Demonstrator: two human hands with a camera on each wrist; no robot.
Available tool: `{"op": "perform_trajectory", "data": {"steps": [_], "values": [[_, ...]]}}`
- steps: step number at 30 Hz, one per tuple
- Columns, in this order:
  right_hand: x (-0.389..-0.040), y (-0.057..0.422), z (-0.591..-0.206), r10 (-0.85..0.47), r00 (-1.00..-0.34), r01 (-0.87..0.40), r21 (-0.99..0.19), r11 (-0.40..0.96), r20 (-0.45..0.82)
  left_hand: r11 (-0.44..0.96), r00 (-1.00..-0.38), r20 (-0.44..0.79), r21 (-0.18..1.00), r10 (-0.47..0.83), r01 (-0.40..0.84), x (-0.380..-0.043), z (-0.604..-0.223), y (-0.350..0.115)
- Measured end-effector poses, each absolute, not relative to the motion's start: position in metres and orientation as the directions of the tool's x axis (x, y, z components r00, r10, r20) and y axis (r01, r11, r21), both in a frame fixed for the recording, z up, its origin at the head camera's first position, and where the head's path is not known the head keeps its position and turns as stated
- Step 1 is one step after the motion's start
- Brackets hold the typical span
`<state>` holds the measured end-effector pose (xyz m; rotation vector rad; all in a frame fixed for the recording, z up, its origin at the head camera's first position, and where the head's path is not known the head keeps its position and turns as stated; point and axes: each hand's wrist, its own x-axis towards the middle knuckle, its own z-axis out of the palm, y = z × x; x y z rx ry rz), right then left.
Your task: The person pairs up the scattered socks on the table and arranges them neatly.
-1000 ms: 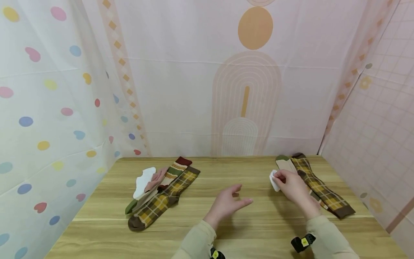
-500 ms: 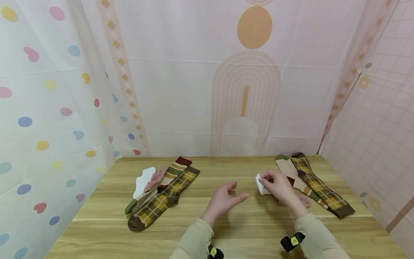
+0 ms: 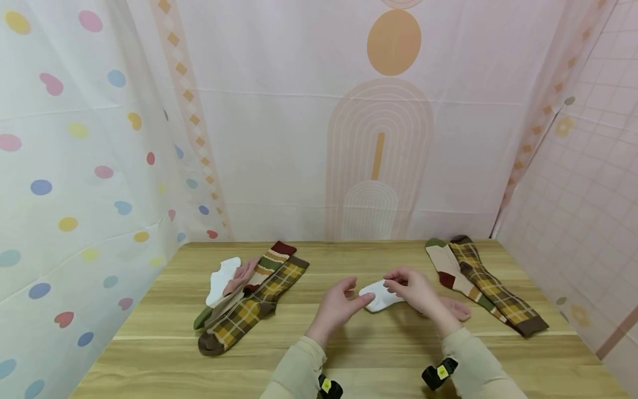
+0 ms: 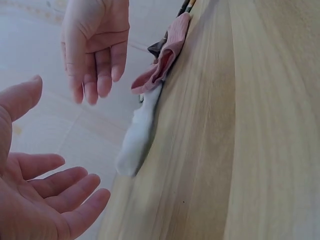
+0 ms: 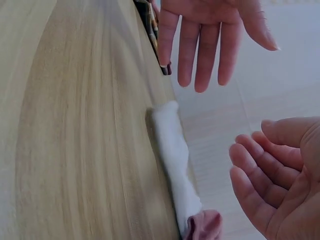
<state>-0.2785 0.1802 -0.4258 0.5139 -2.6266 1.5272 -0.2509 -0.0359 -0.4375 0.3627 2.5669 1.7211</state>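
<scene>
The white sock (image 3: 381,296) lies flat on the worktop (image 3: 349,260) between the two hands, its left end by the left thumb, its other end by the right fingers in the head view; the wrist views show both hands raised clear of it. The left hand (image 3: 338,307) is spread, thumb apart, holding nothing; the right hand (image 3: 416,291) is loosely curved and likewise bare; the pink sock (image 3: 457,308) meets the white sock's right end; beyond lie the striped sock (image 3: 461,284) and plaid sock (image 3: 490,280), side by side.
</scene>
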Motion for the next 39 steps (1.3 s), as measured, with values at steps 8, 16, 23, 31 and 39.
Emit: {"op": "perform_trajectory", "data": {"steps": [8,16,23,31,39], "values": [[-0.278,0.185,-0.424,-0.220,-0.954,-0.284,-0.840,0.462,0.202,0.386,-0.976,0.107,0.906,0.191,0.175,-0.253,-0.439,-0.036],[-0.281,0.195,-0.421,-0.171,-0.976,-0.197,-0.876,0.439,0.134,0.409,-0.979,0.116,0.895,0.170,0.177,-0.259,-0.440,-0.033],[-0.283,0.203,-0.415,-0.128,-0.981,-0.192,-0.827,0.529,0.146,0.444,-0.978,0.140,0.875,0.152,0.194,-0.263,-0.436,-0.029],[-0.292,0.209,-0.417,-0.126,-0.966,-0.257,-0.751,0.608,0.228,0.469,-0.980,0.156,0.861,0.127,0.198,-0.268,-0.436,-0.025],[-0.299,0.216,-0.422,-0.116,-0.972,-0.231,-0.742,0.629,0.204,0.495,-0.980,0.159,0.846,0.122,0.199,-0.273,-0.440,-0.025]]}}
